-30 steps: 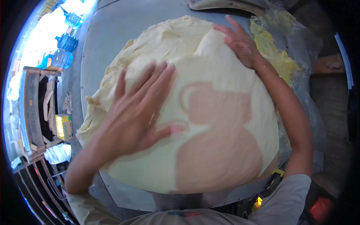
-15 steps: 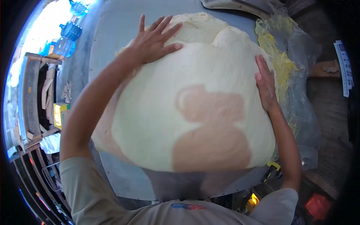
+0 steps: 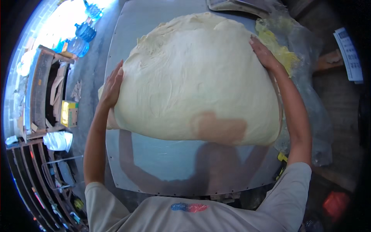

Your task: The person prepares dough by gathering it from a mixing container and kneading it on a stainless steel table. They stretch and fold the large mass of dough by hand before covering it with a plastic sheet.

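A huge mass of pale dough [image 3: 185,81] lies on a metal-topped table [image 3: 162,154], smooth in front and rougher along its far left edge. Against the dough's left side rests my left hand [image 3: 113,84], its fingers stretched forward and close together. My right hand [image 3: 266,55] lies flat along the upper right side, fingers extended over the edge. Neither hand holds anything; both touch the dough. Part of the left palm is hidden against the dough.
Clear plastic sheeting [image 3: 309,92] with yellow residue [image 3: 284,50] borders the table's right side. A grey tray-like object [image 3: 239,5] sits at the far edge. On the left are blue water bottles [image 3: 78,47], a wooden rack [image 3: 38,92] and a yellow box [image 3: 69,114].
My left hand has moved from the dough's far top down to its left side. My right hand has shifted farther forward. The dough's near edge lies farther from me, exposing more tabletop.
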The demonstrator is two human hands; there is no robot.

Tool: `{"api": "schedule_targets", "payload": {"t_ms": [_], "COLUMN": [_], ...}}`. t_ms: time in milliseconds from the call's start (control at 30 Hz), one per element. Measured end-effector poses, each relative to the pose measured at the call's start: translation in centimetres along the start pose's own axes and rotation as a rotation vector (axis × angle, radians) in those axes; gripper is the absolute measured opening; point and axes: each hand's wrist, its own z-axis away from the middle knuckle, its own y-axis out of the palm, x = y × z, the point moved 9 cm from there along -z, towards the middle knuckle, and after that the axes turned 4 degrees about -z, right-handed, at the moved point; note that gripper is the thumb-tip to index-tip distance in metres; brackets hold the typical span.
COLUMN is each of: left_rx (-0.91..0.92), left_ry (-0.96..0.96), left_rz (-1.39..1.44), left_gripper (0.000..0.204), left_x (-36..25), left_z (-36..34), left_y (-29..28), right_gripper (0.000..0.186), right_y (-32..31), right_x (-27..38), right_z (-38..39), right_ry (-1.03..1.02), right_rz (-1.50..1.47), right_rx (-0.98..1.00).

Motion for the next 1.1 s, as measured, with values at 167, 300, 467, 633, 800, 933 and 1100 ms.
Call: {"api": "schedule_targets", "payload": {"t_ms": [167,300,467,633,800,933,1100], "left_rx": [0.111,-0.041,-0.434,-0.200,-0.017,-0.057,0.100], "left_ry": [-0.089,-0.125,0.297,0.342,-0.357,-0.909,-0.997], "left_rz": [0.283,0.242,-0.348,0.188,0.567,0.677,0.778], "left_gripper": [0.069,0.061,0.048,0.049,0.052,0.061,0.079], "left_x": [4.5,6.4,0.0,6.0,35.3,56.1,56.4], "left_z": [-2.2,-2.9,2.9,15.7,30.3,47.4,45.4], "left_y": [0.4,-1.1,-5.5,-14.8,-18.2,-18.3,-19.4], "right_gripper": [0.066,0.074,0.073,0.075,0.077,0.079,0.077], "right_y": [0.9,9.0,8.4,14.8,22.2,24.4,25.3], "right_x": [13.9,17.6,18.9,21.2,23.8,25.4,25.9], "right_z": [7.3,12.3,12.7,22.1,27.5,27.0,26.7], "right_ry": [0.020,-0.056,0.192,0.325,0.360,0.406,0.484], "right_rz": [0.635,0.485,0.618,0.483,0.499,0.407,0.410], "right_rx": [-0.036,-0.034,-0.029,-0.333,-0.616,-0.758,-0.799]}}
